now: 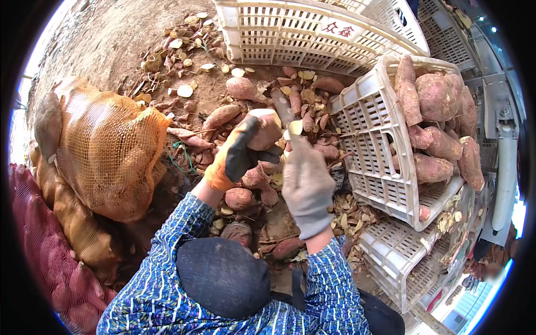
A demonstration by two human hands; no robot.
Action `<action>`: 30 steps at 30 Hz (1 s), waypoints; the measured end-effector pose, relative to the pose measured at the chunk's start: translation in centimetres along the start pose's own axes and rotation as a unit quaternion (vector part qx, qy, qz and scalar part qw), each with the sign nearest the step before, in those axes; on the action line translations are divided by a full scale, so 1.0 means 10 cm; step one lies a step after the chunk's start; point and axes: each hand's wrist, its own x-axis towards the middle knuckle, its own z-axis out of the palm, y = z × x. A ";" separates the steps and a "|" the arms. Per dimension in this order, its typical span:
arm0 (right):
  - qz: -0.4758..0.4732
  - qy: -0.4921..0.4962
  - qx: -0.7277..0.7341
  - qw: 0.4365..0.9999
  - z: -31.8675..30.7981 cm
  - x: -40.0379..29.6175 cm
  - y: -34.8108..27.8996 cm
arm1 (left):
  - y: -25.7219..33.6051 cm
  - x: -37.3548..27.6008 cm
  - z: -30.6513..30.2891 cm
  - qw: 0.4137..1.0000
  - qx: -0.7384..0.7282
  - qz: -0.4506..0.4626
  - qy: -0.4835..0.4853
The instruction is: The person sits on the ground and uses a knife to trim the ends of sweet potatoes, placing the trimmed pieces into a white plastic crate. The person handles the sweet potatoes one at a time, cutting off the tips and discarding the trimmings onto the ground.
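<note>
My left hand [247, 148], in an orange glove with a black palm, grips a sweet potato [268, 132] whose upper end is cut to pale flesh. Close beside it, my right hand [309, 184] wears a grey knit glove, blurred by motion. Its fingers are closed on a knife [281, 104]; the handle is hidden in the fist, and the blade looks dull grey. A pale cut slice [295, 127] is by the blade, just right of the held sweet potato. Below both hands lie whole sweet potatoes [239, 198] among trimmings.
A tilted white plastic crate [368, 155] of sweet potatoes stands at right, above stacked crates [393, 243]. Another long crate [293, 37] is at the top. Orange [113, 155] and red [50, 251] mesh sacks lie left. Cut ends and peelings [184, 54] litter the dirt floor.
</note>
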 end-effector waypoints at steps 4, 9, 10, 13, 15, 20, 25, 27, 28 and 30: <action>0.191 -0.126 -0.038 0.973 0.31 -0.07 0.71 | -0.17 -0.07 -0.02 0.985 0.160 0.064 0.029; 0.134 -0.077 0.111 0.982 0.26 -0.34 0.80 | 0.29 0.37 0.97 0.932 0.320 0.104 -0.131; 0.159 -0.065 0.255 0.951 0.34 -0.58 1.09 | 0.26 0.53 1.28 0.826 0.487 0.213 -0.189; 0.170 -0.018 0.447 0.878 0.67 -1.11 1.60 | -0.09 0.88 2.12 0.721 0.523 0.329 -0.316; 0.145 -0.023 0.321 0.936 0.82 -1.12 1.45 | -0.30 1.03 2.39 0.648 0.554 0.386 -0.352; 0.276 -0.033 0.333 0.901 0.47 -1.00 1.16 | -1.31 1.01 2.78 0.546 0.611 0.470 -0.329; 0.378 -0.016 0.364 0.851 0.18 -0.77 0.87 | -1.26 0.89 2.67 0.633 0.533 0.402 -0.393; 0.402 -0.004 0.366 0.839 0.11 -0.72 0.82 | -1.28 0.87 2.63 0.634 0.532 0.411 -0.382; 0.409 -0.001 0.366 0.836 0.09 -0.73 0.81 | -1.29 0.89 2.61 0.624 0.541 0.416 -0.381; 0.423 0.007 0.361 0.831 0.04 -0.78 0.79 | -1.34 0.89 2.64 0.606 0.548 0.424 -0.390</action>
